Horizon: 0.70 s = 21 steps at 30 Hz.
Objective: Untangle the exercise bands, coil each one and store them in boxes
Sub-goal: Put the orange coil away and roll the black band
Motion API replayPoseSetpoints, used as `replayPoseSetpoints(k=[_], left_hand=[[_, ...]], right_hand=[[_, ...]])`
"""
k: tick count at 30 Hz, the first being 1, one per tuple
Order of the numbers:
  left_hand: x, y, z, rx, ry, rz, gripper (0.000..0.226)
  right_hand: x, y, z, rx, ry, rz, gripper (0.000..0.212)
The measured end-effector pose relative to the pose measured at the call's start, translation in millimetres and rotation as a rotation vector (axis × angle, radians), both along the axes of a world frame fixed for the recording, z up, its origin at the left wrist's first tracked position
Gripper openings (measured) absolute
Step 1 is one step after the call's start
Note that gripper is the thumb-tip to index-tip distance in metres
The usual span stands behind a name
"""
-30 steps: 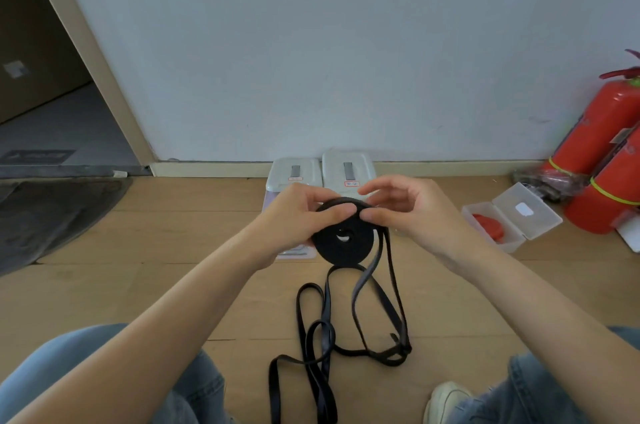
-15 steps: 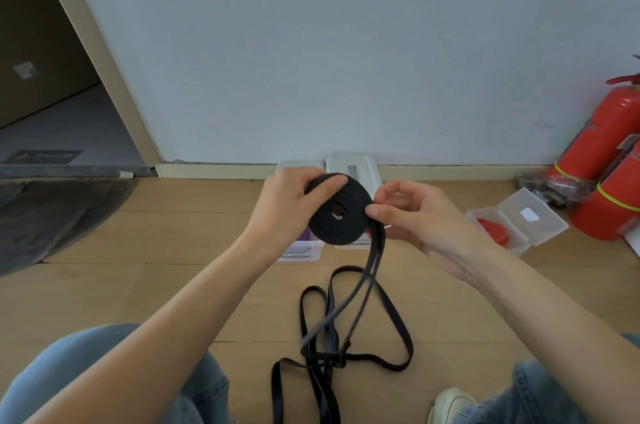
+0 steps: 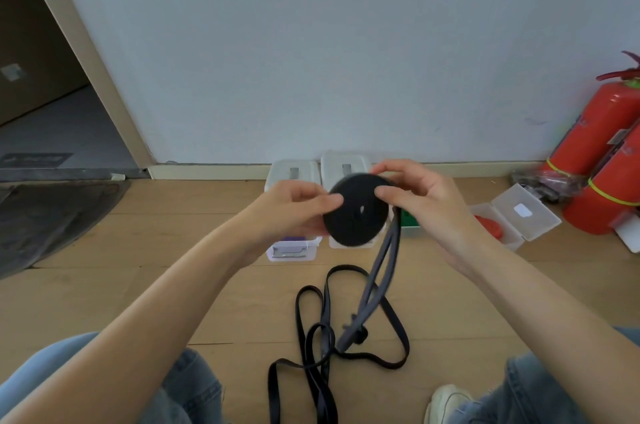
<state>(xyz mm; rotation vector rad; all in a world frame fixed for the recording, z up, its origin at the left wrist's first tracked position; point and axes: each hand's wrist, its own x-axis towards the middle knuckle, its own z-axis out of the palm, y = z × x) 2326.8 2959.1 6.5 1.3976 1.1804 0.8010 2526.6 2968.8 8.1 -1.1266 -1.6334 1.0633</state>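
I hold a tightly wound black coil of exercise band (image 3: pixel 356 212) in front of me, above the floor. My left hand (image 3: pixel 294 209) grips its left side, thumb on the face of the coil. My right hand (image 3: pixel 422 202) pinches its right edge, where the loose band runs off. That loose black band (image 3: pixel 381 271) hangs down to a tangle of loops (image 3: pixel 322 337) on the wooden floor between my knees. Behind the coil stand two shut clear boxes (image 3: pixel 294 171), one holding something purple. An open clear box (image 3: pixel 512 216) at the right holds a red coil.
Two red fire extinguishers (image 3: pixel 595 146) stand against the wall at the right, beside a dark bag. A dark mat (image 3: pixel 52 216) lies at the left by a doorway. A green item (image 3: pixel 410 219) shows behind my right hand. My jeans and one white shoe (image 3: pixel 446 403) frame the bottom.
The coil has turned in my hands and grown a little. The hanging band was drawn up, and the loops on the floor shifted and shrank. My right hand regripped the coil's right edge.
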Motion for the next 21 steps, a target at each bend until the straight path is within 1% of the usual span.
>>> replayPoseSetpoints(k=[1,3,5,7,9,13,15,18,21], left_hand=[[-0.4,-2.1,-1.3,-0.041,0.026,-0.086,0.029],[2.1,-6.2,-4.0,-0.039,0.113,-0.187,0.031],[5.1,-8.3,-6.4,0.015,0.181,-0.215,0.026],[4.8,-9.1,-5.1,0.041,0.17,-0.179,0.019],[1.7,-6.2,-1.2,0.07,0.147,-0.113,0.02],[-5.4,0.9,3.9,0.122,0.072,0.037,0.023],[-6.5,2.5,4.0,0.132,0.029,0.108,0.022],[-4.1,2.8,2.6,0.124,-0.034,0.189,0.021],[0.0,2.1,-0.5,0.137,-0.06,0.229,0.026]], right_hand=[[-0.2,-0.7,1.0,0.046,-0.083,0.054,0.027],[-4.0,-3.9,0.4,0.114,-0.238,0.188,0.033],[-7.3,-4.8,-3.8,0.134,-0.29,0.239,0.035],[-6.0,-3.2,-7.2,0.068,-0.19,0.205,0.028],[-2.5,-0.4,-7.2,-0.043,-0.068,0.163,0.021],[4.1,3.9,-5.4,-0.212,0.099,0.138,0.022],[2.7,3.8,-2.7,-0.246,0.15,0.153,0.022],[-2.4,2.0,-4.3,-0.287,0.234,0.139,0.015],[-9.1,-0.9,-6.0,-0.27,0.236,0.112,0.009]])
